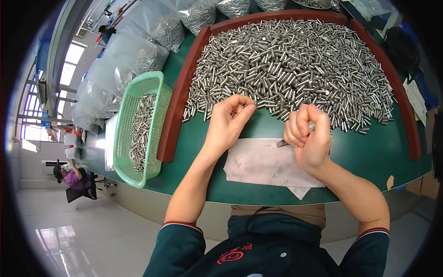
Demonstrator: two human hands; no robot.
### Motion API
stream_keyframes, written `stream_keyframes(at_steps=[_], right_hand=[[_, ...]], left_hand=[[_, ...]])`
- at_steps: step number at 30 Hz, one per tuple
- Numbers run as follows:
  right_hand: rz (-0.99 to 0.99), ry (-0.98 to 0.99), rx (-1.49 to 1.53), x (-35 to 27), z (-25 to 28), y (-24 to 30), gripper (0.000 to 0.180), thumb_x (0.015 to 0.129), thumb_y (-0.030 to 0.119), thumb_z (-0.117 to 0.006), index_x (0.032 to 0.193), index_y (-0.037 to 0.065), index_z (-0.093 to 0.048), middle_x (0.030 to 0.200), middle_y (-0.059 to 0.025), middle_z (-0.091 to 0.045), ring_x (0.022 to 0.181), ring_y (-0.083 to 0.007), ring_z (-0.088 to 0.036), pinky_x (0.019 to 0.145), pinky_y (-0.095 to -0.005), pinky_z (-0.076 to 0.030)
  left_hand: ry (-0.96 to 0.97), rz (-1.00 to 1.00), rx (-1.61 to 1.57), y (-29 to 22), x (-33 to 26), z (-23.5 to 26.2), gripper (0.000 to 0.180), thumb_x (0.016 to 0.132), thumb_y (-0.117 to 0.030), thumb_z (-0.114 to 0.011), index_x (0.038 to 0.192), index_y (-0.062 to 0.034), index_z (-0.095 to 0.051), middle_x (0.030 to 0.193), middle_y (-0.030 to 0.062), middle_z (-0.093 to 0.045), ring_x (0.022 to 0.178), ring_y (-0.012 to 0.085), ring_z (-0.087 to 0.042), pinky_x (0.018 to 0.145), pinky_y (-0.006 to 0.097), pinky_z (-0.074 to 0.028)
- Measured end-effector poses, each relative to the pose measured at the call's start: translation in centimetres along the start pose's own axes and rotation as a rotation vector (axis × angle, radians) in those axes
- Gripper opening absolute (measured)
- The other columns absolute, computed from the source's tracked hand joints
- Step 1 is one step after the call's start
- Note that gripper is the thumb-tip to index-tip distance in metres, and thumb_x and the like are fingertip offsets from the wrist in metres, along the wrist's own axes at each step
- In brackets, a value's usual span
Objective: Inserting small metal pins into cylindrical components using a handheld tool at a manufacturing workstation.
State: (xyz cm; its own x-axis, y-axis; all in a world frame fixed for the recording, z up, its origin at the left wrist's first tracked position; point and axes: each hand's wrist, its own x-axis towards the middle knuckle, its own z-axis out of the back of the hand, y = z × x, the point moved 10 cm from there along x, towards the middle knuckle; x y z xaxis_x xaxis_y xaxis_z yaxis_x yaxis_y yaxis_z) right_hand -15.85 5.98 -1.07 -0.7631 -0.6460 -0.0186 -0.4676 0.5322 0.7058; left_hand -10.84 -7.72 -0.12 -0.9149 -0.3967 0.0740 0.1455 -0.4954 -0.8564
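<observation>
A broad pile of small silver metal cylinders point(286, 64) covers the green tabletop ahead of me. At the pile's near edge is my left hand point(229, 121), its thumb and forefinger pinched together. Whatever lies in that pinch is hidden or too small to name. My right hand point(310, 136) is closed in a fist around a thin grey metal tool point(281, 143), whose tip sticks out to the left. Most of this tool is covered by my fingers. Beneath and between my hands lies a smudged whitish cloth point(263, 164), flat on the table.
A dark red wooden frame point(182, 99) borders the pile on three sides. Left of it stands a green plastic basket point(121, 154) part-filled with cylinders. Clear bags point(159, 27) of cylinders line the back left. A person point(76, 177) sits far left. A black fan-like object point(401, 48) stands right.
</observation>
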Motion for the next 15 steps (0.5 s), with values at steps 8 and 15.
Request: stream_keyframes(at_steps=[8,15], right_hand=[[-0.017,-0.013,0.02,0.0,0.1,-0.2,0.036,0.085,0.02,-0.029,0.051,0.008,-0.028,0.044,0.0008,-0.025,0.039,-0.007,-0.019,0.038,-0.0224,-0.018],[-0.024,-0.016,0.018,0.1,0.1,-0.3,0.036,0.085,0.02,-0.029,0.051,0.008,-0.028,0.044,0.0008,-0.025,0.039,-0.007,-0.018,0.038,-0.0224,-0.018]], left_hand=[[0.097,0.259,-0.468,1.4,-0.5,-0.9,0.014,0.083,-0.015,-0.056,0.085,-0.0015,-0.057,0.057,-0.0094,-0.038,0.049,0.0001,-0.027,0.044,0.018,-0.021],[0.347,0.362,-1.191,1.1,-0.8,-2.8,0.015,0.086,-0.015,-0.045,0.083,-0.0012,-0.051,0.055,-0.0041,-0.032,0.047,0.0041,-0.025,0.042,0.017,-0.022]])
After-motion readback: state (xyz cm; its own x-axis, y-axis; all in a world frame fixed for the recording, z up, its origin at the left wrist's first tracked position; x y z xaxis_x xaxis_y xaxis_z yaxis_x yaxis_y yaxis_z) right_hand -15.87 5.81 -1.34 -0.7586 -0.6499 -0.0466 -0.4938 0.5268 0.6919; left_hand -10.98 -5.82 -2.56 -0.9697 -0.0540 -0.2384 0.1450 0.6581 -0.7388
